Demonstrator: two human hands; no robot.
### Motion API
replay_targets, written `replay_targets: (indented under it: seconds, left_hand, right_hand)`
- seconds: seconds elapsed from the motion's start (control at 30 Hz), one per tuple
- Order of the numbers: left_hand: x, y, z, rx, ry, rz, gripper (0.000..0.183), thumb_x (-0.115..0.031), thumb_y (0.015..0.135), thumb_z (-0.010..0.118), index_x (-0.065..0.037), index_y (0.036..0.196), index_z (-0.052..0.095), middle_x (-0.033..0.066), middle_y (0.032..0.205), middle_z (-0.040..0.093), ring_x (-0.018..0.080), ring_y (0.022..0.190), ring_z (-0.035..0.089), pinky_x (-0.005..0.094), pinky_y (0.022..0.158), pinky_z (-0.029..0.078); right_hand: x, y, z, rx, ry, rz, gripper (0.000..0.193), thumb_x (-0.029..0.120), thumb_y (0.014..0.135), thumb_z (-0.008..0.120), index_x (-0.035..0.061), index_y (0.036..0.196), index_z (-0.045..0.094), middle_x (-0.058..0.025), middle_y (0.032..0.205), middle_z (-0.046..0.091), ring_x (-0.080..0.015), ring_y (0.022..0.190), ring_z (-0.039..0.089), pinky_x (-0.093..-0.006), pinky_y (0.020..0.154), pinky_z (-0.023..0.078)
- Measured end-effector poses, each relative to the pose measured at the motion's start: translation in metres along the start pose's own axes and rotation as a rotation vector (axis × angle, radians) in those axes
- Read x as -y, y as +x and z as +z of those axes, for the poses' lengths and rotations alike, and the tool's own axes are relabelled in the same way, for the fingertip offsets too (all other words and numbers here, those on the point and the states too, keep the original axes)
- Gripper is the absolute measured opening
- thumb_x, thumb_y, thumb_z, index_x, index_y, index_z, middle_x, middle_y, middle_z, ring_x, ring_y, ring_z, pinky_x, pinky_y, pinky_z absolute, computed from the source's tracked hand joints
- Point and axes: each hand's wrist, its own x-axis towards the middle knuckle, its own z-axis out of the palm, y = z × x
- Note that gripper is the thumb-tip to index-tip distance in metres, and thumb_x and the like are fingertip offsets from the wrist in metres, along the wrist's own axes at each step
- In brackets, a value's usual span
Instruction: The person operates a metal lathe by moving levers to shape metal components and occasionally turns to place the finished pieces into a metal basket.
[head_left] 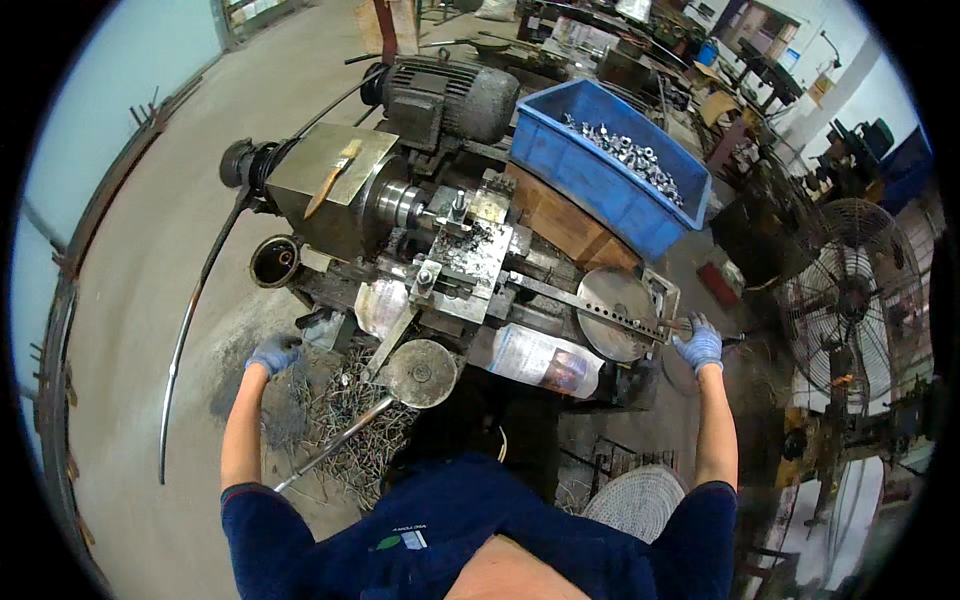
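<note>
In front of me stands a small lathe with a bare metal chuck (pixel 400 205) and a cross slide (pixel 470 255) covered in dark chips. My right hand (pixel 699 343), in a grey-blue glove, is closed around the handle at the outer end of a long lever bar (pixel 585 300) with a row of holes. Low at the left, my gloved left hand (pixel 272 354) is beside the machine's base, above a heap of metal shavings (pixel 345 425). Its dark fingertips blend into the background, so their grip is unclear. A round metal plate (pixel 421 374) on a rod lies between my arms.
A blue bin (pixel 600 185) of small metal parts sits behind the lathe on a wooden board (pixel 565 215). A brush (pixel 330 185) rests on the headstock cover (pixel 300 165). Beyond are an electric motor (pixel 445 100) and, at right, a large caged fan (pixel 850 290). A long rod (pixel 185 330) slants at left.
</note>
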Motion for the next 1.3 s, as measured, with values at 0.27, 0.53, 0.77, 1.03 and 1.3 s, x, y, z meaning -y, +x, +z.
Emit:
replay_targets:
  seconds: [0.27,0.53,0.77,1.03,1.3]
  left_hand:
    - [-0.125,-0.135,-0.024,0.044,-0.246,0.244,0.043,-0.034,0.085,0.059,-0.004,0.115,0.06,0.0154,0.105,0.065,0.0258,0.096,0.062,0.0342,0.085,0.047]
    - [-0.161,-0.151,0.046,0.269,0.136,0.153,0.045,-0.05,0.082,0.057,-0.008,0.097,0.063,0.0211,0.084,0.063,0.0374,0.077,0.061,0.0439,0.068,0.047]
    - [-0.154,-0.147,0.054,0.132,0.04,0.26,0.04,-0.045,0.081,0.06,-0.006,0.089,0.063,0.0239,0.076,0.06,0.0396,0.072,0.06,0.0453,0.065,0.046]
    - [-0.142,-0.138,0.064,0.15,-0.01,0.207,0.041,-0.044,0.081,0.062,-0.003,0.085,0.062,0.0205,0.066,0.058,0.036,0.063,0.059,0.0433,0.06,0.045]
    - [-0.143,-0.143,0.058,0.16,-0.093,0.285,0.034,-0.037,0.082,0.063,-0.004,0.084,0.061,0.0171,0.062,0.057,0.0295,0.056,0.055,0.0407,0.057,0.044]
  right_hand:
    - [-0.083,0.022,0.064,-0.017,-0.1,0.246,0.06,0.037,0.066,0.069,0.0082,0.117,0.056,-0.0151,0.122,0.054,-0.0304,0.119,0.046,-0.0393,0.103,0.033]
    - [-0.084,-0.1,0.086,0.037,0.036,0.388,0.049,0.049,0.071,0.066,0.0062,0.096,0.065,-0.018,0.096,0.064,-0.0359,0.096,0.059,-0.0426,0.083,0.046]
    - [-0.035,-0.175,0.088,0.046,0.155,0.522,0.051,0.059,0.073,0.057,0.0103,0.083,0.068,-0.0163,0.088,0.066,-0.0354,0.083,0.063,-0.0441,0.074,0.05]
    - [-0.026,-0.185,0.091,-0.028,0.18,0.5,0.049,0.056,0.071,0.062,0.0106,0.087,0.067,-0.0168,0.089,0.066,-0.0348,0.086,0.063,-0.0435,0.077,0.049]
    - [-0.05,-0.094,0.106,-0.24,-0.054,0.29,0.041,0.05,0.075,0.06,0.0118,0.086,0.069,-0.0135,0.085,0.065,-0.0335,0.086,0.061,-0.0461,0.08,0.047]
